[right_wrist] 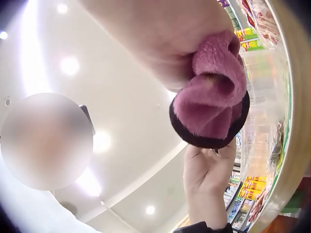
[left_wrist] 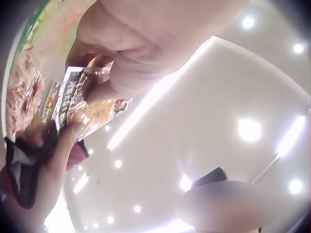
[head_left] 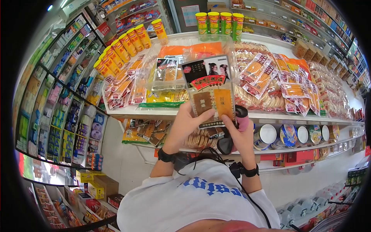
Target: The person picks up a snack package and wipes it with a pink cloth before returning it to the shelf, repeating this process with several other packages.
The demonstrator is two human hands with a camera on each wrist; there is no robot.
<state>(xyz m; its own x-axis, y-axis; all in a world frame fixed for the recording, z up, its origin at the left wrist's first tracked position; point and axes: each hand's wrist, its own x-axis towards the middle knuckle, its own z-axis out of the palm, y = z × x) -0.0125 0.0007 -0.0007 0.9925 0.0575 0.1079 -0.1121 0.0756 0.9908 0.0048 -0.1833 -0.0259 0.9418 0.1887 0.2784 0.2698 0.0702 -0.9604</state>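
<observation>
Nearest the camera, both hands were raised in front of a white shirt (head_left: 201, 201). The left hand (head_left: 184, 125) pinched the packet (head_left: 210, 92) at its lower left, thumb on the front and fingers behind. The right hand (head_left: 242, 139) pinched the lower right edge in the same way. The packet stood upright between them, in the air just before the shelf (head_left: 162, 113) edge and not touching it.

The head view showed only a pink-and-black bulge at the right hand. The right wrist view made it plain: a pink puff (right_wrist: 214, 97) with a black rim, tucked under that hand's curled fingers. Only the left wrist view showed the packet's printed back, with a finger pressed on it. Both wrist views looked up at a white ceiling (left_wrist: 218, 97) with lights.

The shelf was white and piled with bagged snacks (head_left: 266, 81). A lower shelf held tins (head_left: 266, 135). Cans (head_left: 218, 21) lined the far and left edges.

Boxes (head_left: 98, 187) sat on the floor at near left, beside a tall rack (head_left: 69, 104). Open floor lay between the rack and the shelf end. Far right, more shelving ran away.
</observation>
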